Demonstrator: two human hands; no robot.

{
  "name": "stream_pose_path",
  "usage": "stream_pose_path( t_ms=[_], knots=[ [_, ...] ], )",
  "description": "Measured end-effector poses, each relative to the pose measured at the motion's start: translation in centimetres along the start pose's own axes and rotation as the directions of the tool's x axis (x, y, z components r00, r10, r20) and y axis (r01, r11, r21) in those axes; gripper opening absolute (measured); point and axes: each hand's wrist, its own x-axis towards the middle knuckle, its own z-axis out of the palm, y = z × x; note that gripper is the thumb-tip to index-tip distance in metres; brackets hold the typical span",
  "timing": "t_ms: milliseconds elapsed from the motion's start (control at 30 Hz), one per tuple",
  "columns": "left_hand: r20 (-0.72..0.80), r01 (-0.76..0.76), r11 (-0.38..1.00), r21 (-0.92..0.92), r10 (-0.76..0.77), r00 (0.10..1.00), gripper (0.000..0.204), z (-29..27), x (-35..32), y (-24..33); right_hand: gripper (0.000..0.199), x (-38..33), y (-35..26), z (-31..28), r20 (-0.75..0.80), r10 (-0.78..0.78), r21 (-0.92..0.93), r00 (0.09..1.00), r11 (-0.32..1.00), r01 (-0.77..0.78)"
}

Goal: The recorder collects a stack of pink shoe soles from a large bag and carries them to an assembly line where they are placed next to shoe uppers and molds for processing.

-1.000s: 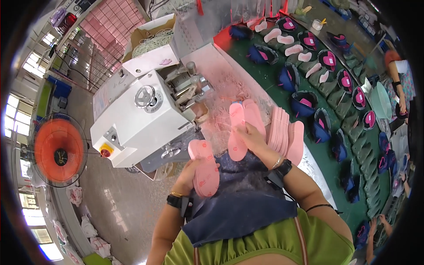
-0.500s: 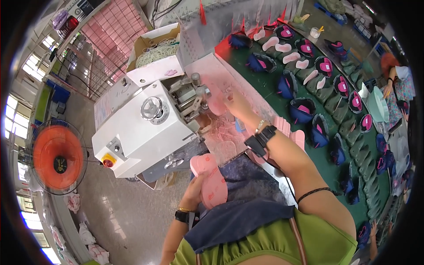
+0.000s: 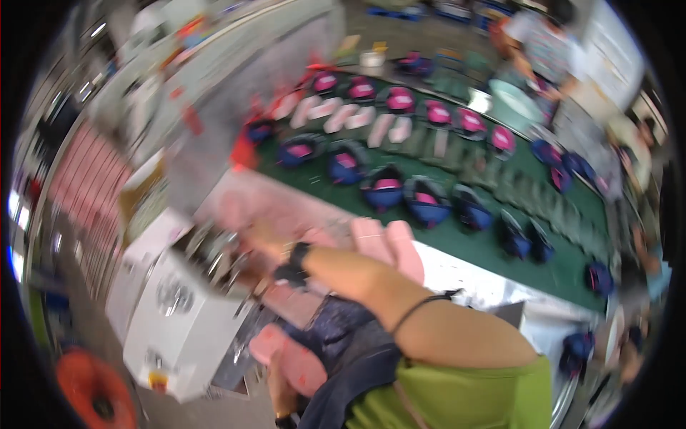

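Observation:
My left hand (image 3: 280,382) is closed around pink, sole-shaped insole pieces (image 3: 299,363) at the lap, in front of a dark apron. Motion blur smears my right hand (image 3: 264,239), which reaches over the pink-dusted bench beside the working head (image 3: 218,254) of a white machine (image 3: 182,322) with a handwheel. A blurred pink shape (image 3: 231,206) lies just past its fingertips; whether the fingers hold it is unclear. More pink insoles (image 3: 404,254) lie on the bench to the right of my forearm.
A green conveyor belt (image 3: 314,184) carries rows of navy shoe uppers (image 3: 427,200), pink insoles and dark green pieces. An orange fan (image 3: 96,390) stands at lower left. Beyond the belt, another person (image 3: 543,50) works near a pale green basin (image 3: 514,104).
The view has swung right, so the machine and fan sit farther left and lower. My left hand keeps its pink insoles. My right hand stays near the machine head, now blurred.

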Motion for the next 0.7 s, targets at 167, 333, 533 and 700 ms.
stream_pose_path(
  t_ms=[167,333,533,700],
  knots=[
    [0.461,0.558,0.053,-0.828,-0.502,0.732,0.055,3.4,-0.2,9.5,0.032,1.8,4.8,-6.1,-0.598,0.155,0.133,0.786,0.987,-0.094],
    [0.356,0.534,0.529,-0.66,-0.405,0.842,0.048,6.8,3.3,6.1,0.034,-13.0,11.8,-25.3,-0.749,0.018,-0.035,0.662,0.997,-0.066],
    [0.369,0.531,0.684,-0.5,-0.386,0.845,0.043,7.0,5.5,4.0,0.042,-37.1,6.7,-44.8,-0.994,0.023,-0.062,0.109,0.701,-0.711],
    [0.383,0.542,0.679,-0.495,-0.39,0.837,0.044,9.8,5.2,6.7,0.034,-51.9,9.6,-53.7,-0.998,0.064,0.009,0.029,0.522,-0.853]
  ],
)
